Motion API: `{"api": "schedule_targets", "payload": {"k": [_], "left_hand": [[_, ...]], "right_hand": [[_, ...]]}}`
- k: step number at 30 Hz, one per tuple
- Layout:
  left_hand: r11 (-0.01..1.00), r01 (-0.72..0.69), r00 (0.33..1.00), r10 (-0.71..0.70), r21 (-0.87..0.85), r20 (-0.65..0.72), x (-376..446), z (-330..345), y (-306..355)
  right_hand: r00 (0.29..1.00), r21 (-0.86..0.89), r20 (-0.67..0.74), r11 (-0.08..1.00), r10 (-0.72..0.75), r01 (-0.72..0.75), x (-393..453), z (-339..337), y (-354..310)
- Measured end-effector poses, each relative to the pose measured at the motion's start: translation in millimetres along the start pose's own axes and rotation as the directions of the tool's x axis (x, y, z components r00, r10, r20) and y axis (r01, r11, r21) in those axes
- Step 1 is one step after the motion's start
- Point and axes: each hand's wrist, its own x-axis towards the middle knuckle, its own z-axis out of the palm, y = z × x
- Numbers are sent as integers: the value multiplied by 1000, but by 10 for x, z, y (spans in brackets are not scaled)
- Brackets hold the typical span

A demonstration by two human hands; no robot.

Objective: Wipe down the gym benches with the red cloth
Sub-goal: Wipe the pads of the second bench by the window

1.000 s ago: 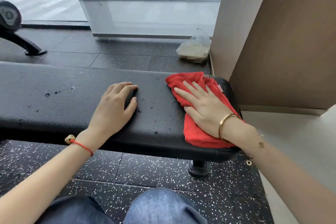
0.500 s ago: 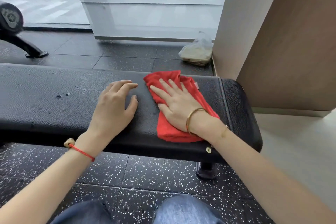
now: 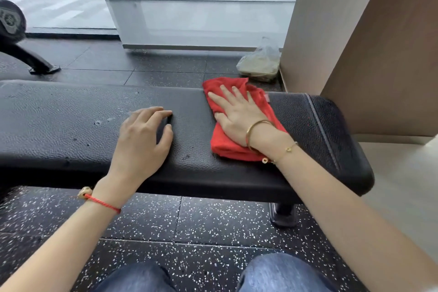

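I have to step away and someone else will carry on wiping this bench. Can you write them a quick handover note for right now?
Right hand: flat, fingers spread, pressing the red cloth onto the bench pad near its right end.
Left hand: resting on the pad mid-bench, holding nothing.
Cloth: lying across the pad, far edge to near edge.
Done: cannot tell from this view how much is clean.
Left: small marks show on the pad left of the left hand, so that stretch probably needs a pass. The rounded right end beyond the cloth may need one too.
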Motion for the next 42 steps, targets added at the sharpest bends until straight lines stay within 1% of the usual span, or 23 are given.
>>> {"api": "schedule_targets", "payload": {"k": [3, 6, 8, 11, 13, 14, 16, 18, 21, 24, 26, 29, 31, 33, 36, 38, 42], "left_hand": [[1000, 5, 1000, -5, -15, 8, -9, -23, 17], [1000, 3, 1000, -3, -15, 9, -19, -24, 11], [1000, 1, 1000, 0, -9, 6, -22, -7, -5], [1000, 6, 1000, -6, 21, 5, -33, 17, 1], [999, 6, 1000, -6, 41, 0, -34, 29, 6], [999, 6, 1000, -6, 44, 1, -34, 33, 5], [999, 7, 1000, -7, 42, 3, -33, 32, -1], [999, 1, 1000, -2, 37, 3, -32, 28, -6], [1000, 0, 1000, 0, 31, 5, -33, 18, -3], [1000, 4, 1000, -4, 28, 7, -32, 6, -4], [1000, 3, 1000, -4, 26, 11, -34, 1, -7], [999, 3, 1000, -3, 36, 23, -36, -1, -7], [999, 5, 1000, -6, 44, 25, -34, 4, -4], [999, 7, 1000, -8, 45, 26, -34, 10, 3], [999, 8, 1000, -8, 37, 22, -34, 12, 0], [999, 2, 1000, -3, 35, 28, -28, 13, -9], [1000, 1, 999, -2, 27, 37, -25, 10, -25]], "right_hand": [[991, -7, -37, 992, -127, 127, -260, 78, -227], [982, 12, -57, 983, -180, 181, -536, 64, -107], [988, 26, -50, 988, -148, 150, -593, 17, 97], [1000, 43, -18, 999, 2, -1, -358, -55, 363], [997, 19, -11, 997, 76, -75, -58, -68, 354], [997, 4, -11, 997, 81, -81, 76, -55, 288], [999, -15, -8, 999, 36, -36, 246, -7, 80], [999, -10, -8, 999, -44, 44, 218, 53, -140], [985, 1, -28, 985, -171, 171, -109, 98, -308], [967, 9, -34, 968, -252, 253, -465, 78, -204], [972, 26, -24, 972, -233, 234, -556, 31, -21], [996, 33, -10, 995, -92, 92, -372, -30, 227], [1000, 35, 0, 999, 12, -12, -93, -56, 244], [999, 15, 8, 999, 38, -39, 156, -30, 115], [999, -10, 5, 999, -39, 39, 270, 58, -216], [994, 1, -3, 994, -109, 109, 126, 101, -371], [974, 18, -35, 974, -225, 226, -376, 92, -312]]}}
